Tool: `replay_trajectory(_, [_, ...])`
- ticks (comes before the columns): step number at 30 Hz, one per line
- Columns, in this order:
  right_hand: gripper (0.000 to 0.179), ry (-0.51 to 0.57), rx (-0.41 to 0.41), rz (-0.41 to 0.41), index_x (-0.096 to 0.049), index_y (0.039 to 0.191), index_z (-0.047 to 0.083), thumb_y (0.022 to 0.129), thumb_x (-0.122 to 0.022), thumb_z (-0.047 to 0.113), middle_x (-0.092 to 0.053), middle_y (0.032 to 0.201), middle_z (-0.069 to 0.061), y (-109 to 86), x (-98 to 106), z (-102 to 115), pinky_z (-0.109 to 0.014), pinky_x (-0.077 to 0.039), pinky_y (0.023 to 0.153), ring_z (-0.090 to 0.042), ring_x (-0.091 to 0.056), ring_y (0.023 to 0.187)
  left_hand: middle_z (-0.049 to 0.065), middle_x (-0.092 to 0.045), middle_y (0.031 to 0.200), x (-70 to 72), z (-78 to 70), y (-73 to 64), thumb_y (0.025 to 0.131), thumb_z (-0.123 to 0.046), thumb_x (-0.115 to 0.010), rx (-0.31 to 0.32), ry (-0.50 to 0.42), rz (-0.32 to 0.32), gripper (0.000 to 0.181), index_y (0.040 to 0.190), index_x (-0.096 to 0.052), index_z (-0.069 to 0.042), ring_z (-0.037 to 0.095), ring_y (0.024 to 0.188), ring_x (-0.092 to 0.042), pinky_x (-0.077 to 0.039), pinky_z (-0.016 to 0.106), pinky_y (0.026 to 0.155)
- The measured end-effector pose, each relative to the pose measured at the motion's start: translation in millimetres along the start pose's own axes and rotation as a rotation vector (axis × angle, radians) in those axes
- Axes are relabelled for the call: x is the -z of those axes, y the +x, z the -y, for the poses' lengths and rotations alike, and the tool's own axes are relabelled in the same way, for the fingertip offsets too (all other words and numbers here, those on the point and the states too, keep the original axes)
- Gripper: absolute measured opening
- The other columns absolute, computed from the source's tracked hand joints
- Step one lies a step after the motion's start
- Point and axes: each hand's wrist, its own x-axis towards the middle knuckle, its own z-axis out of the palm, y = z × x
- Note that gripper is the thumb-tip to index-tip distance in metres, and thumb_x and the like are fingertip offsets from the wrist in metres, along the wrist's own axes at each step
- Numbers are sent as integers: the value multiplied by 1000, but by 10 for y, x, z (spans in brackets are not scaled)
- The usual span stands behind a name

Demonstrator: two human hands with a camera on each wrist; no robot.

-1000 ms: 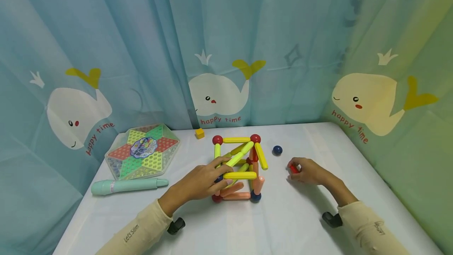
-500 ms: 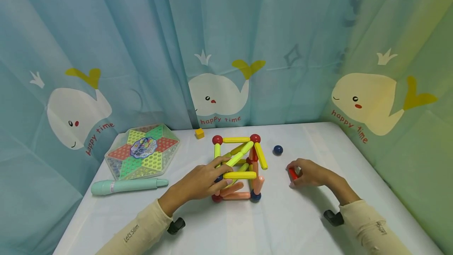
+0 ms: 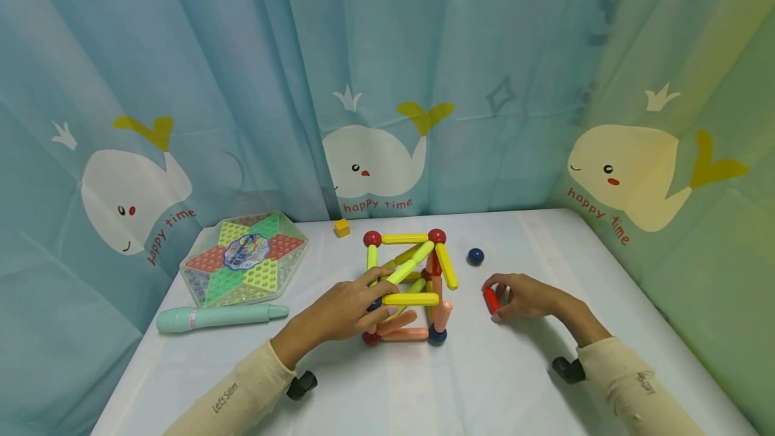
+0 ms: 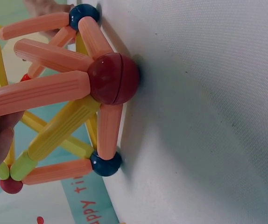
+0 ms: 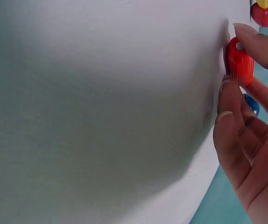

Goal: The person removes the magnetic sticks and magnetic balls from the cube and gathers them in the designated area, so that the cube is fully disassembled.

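A cube-like frame of magnetic sticks and balls [image 3: 410,299] stands mid-table, with yellow, lime and salmon sticks joined by red and blue balls. My left hand [image 3: 339,308] grips its upper front-left corner, fingers over the top and thumb low, partly covering a blue ball [image 3: 377,303]. In the left wrist view, a red ball [image 4: 113,78] at the frame's base rests on the cloth. To the right of the frame, my right hand [image 3: 525,296] pinches a short red magnetic stick [image 3: 491,300] between thumb and fingers, at the tabletop. The right wrist view shows that red stick [image 5: 240,65] end-on.
A loose blue ball [image 3: 475,257] lies behind the right hand. A small yellow cube [image 3: 342,228] sits near the back edge. On the left are a hexagonal Chinese checkers box [image 3: 244,259] and a mint-green microphone-shaped toy [image 3: 220,317]. A whale-print curtain [image 3: 375,160] borders the table.
My right hand has shifted slightly left, and the red stick in it has turned and moved left, showing more of its length. The left hand and the frame stay put.
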Motion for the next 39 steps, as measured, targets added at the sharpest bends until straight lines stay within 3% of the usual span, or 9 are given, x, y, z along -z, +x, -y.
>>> replay_trajectory(5, [57,15,26,9,-58,133,11,82,-83,21,-59,104,-5,43,4,-19,-32,-51,79,-21,-54,93,7,-49,146,-1,0,0,104,-43,-52,-9,-3,-7,33,129,-60,-23,8,79,-61,-56,26,79])
replay_trajectory(15, [59,86,77,-17,-54,135,5,86,-80,25,-58,93,-5,171,-20,-72,-26,-48,72,-17,-53,85,9,-50,146,-14,-8,4,104,-42,-52,0,9,-9,32,128,-61,-22,10,79,-63,-56,27,77])
replay_trajectory(30, [62,105,74,-66,-52,136,4,85,-82,22,-59,91,-3,292,-96,20,-26,-50,73,-19,-54,85,7,-49,146,-16,-1,2,104,-42,-53,7,-9,-9,31,127,-61,-23,8,76,-59,-55,25,77])
replay_trajectory(39, [71,81,92,-93,-45,142,-1,86,-80,25,-62,96,-6,121,-35,71,-26,-50,72,-17,-57,83,7,-48,147,-24,-12,5,104,-42,-52,19,-17,-7,33,129,-60,-23,9,79,-60,-55,24,78])
